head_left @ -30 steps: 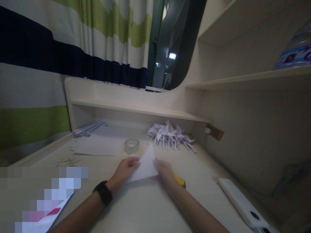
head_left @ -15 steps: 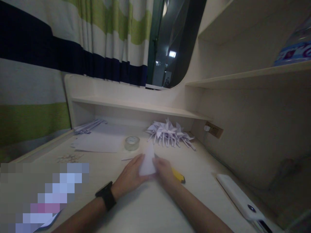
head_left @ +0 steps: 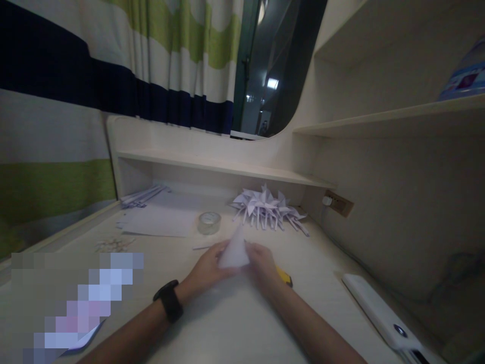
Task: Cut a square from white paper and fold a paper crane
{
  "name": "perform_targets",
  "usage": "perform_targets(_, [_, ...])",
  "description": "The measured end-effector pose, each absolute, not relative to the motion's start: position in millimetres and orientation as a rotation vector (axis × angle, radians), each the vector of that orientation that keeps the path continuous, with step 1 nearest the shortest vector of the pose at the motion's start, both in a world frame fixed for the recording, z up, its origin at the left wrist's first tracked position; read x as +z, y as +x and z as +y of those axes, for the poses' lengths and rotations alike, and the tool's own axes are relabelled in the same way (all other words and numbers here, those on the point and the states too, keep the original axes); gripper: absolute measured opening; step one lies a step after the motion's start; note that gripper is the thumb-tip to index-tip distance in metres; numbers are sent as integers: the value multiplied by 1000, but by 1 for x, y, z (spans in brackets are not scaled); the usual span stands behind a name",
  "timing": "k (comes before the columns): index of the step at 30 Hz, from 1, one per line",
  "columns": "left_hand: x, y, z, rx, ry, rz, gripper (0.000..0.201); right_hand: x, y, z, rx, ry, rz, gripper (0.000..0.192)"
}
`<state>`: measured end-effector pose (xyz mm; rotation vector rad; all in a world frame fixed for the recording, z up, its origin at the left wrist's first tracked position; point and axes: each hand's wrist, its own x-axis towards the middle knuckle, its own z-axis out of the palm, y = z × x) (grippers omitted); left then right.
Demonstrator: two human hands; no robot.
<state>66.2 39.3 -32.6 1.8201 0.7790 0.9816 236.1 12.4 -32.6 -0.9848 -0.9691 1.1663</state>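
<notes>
The paper is plain white, folded to a tapering shape: a narrow point at the far end, a wider edge toward the person. It is slightly blurred, so its creases cannot be made out. It is between the two hands over the middle of the surface, nearer the person than the tape and the pinwheels; whether it touches the surface cannot be told.

The left hand grips the paper's left side, thumb along the near edge. The right hand pinches its right side, fingers curled and partly hidden.

A bottle with a blue and white label stands on the right-hand shelf, cut off by the edge of the view; what it contains cannot be told. The tape is a clear roll lying flat. The white paper pinwheels lie bunched together at the back, sticks toward the person. Flat white sheets lie left of the tape.
</notes>
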Motion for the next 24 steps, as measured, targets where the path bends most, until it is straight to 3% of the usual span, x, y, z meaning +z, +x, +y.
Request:
perform_targets(11, [-26,65,38,933,1588,673,82,-40,245,18,1191,-1033,-1024,46])
perform_targets(18, [-16,63,34,956,1538,529,69,-33,246,16,1167,-1067,-1054,42])
perform_targets(24, [-7,65,29,1087,1444,665,57,-33,246,18,1096,-1063,-1001,31])
